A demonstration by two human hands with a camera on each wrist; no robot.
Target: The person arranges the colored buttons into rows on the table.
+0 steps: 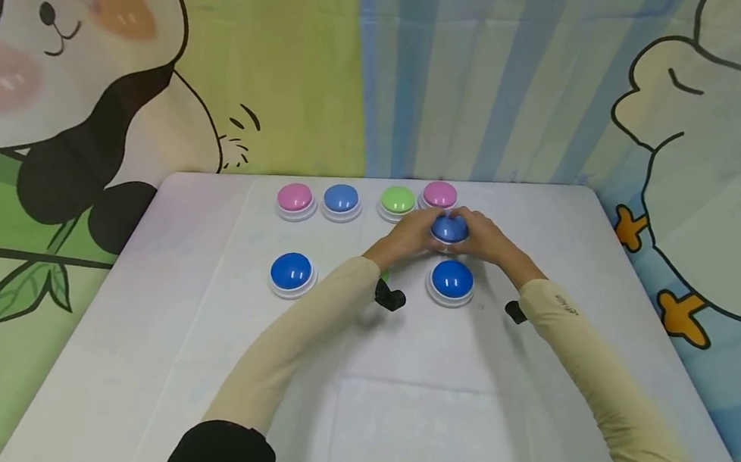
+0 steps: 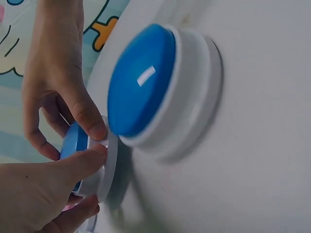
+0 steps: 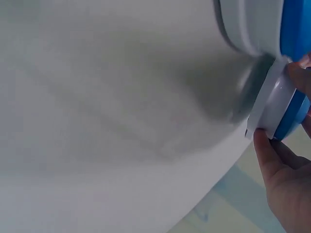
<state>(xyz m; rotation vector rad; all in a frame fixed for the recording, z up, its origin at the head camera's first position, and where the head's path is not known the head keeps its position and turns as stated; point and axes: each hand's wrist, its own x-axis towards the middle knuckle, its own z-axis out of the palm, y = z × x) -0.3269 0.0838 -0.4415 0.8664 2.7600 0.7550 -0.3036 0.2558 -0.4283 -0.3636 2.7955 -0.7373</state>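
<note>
A blue dome push button with a white base [image 1: 449, 230] is between both hands near the far side of the white table. My left hand [image 1: 413, 232] grips its left side, with the thumb on the white rim in the left wrist view. From the other side my right hand [image 1: 485, 238] holds the rim with thumb and fingers. A dark shadow shows under the base [image 3: 277, 99] in the right wrist view; whether it fully clears the table I cannot tell. Just nearer stands another blue button [image 1: 452, 279], large in the left wrist view, touched by neither hand.
Along the far edge stand a pink button [image 1: 295, 198], a blue one [image 1: 341, 199], a green one [image 1: 397, 200] and another pink one [image 1: 439, 194], partly behind the hands. A blue button [image 1: 291, 271] sits left of the left forearm. A green bit [image 1: 386, 273] shows beside that forearm.
</note>
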